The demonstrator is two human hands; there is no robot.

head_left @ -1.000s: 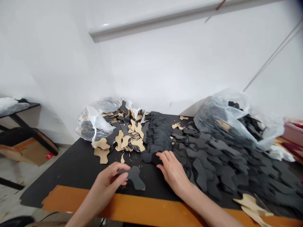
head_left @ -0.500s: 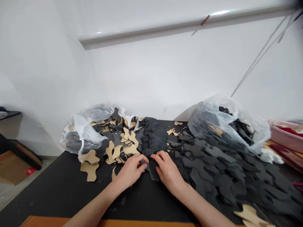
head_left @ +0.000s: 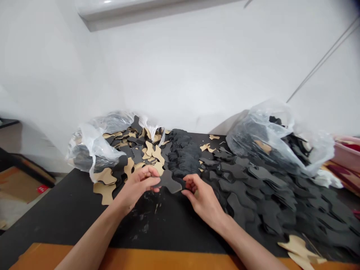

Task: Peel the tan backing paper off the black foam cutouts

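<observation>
My left hand [head_left: 143, 182] pinches one end of a dark grey cut-out piece [head_left: 168, 181] with a wavy outline, held just above the black table. By the piece's other end is my right hand [head_left: 203, 198], its fingers bent and the thumb apart from them; I see nothing held in it. Beyond both hands runs a row of overlapping black pieces [head_left: 182, 153]. Tan cut-out pieces [head_left: 157, 153] lie in a heap to the left of that row. On the right spreads a wide pile of dark grey pieces [head_left: 258, 195].
Clear plastic bags stand at the left [head_left: 95, 144] and right [head_left: 281, 137] against the white wall. An orange-brown strip [head_left: 135, 258] runs along the table's near edge. A pink basin [head_left: 347, 150] is at far right, and loose tan pieces [head_left: 299, 249] lie at near right.
The dark grey piece has come up from the table in my left hand, which has moved left. My right hand has drawn slightly right, away from it. The view has tilted downward.
</observation>
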